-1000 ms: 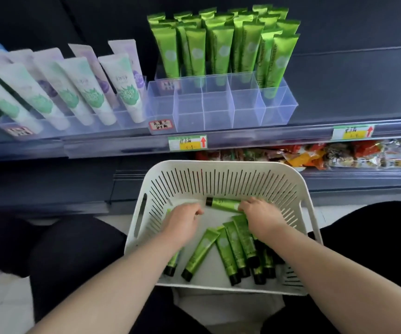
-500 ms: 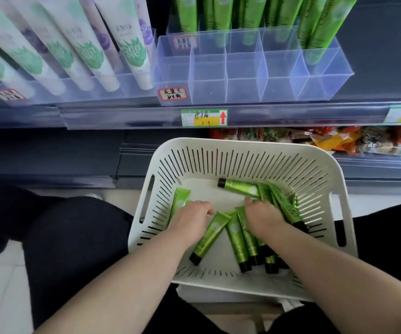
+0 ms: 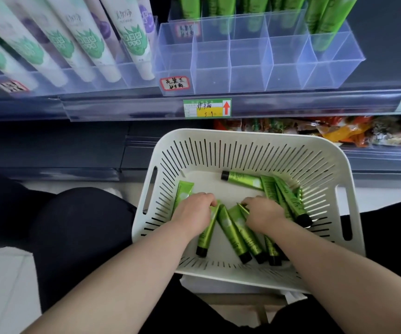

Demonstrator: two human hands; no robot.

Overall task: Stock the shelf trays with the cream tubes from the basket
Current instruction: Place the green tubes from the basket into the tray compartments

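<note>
A white slotted basket (image 3: 242,137) sits on my lap with several green cream tubes with black caps lying in it. My left hand (image 3: 193,212) curls over the crimped end of one green tube (image 3: 206,233); another tube (image 3: 184,190) lies partly under its left side. My right hand (image 3: 263,213) pinches the crimped ends of the clustered tubes (image 3: 233,235). One tube (image 3: 241,180) lies alone near the far wall. Above, the clear shelf tray (image 3: 250,78) has bare front compartments, and green tubes (image 3: 324,18) stand in its back rows.
White tubes (image 3: 132,37) lean in a clear tray to the left. A price label (image 3: 207,108) sits on the shelf rail. Snack packets (image 3: 327,131) fill the lower shelf behind the basket. My dark-clothed knee (image 3: 81,225) flanks the basket on the left.
The view has drawn closer to the shelf and basket. My right hand left the lone far tube and came to the cluster; my left hand shifted right onto a middle tube.
</note>
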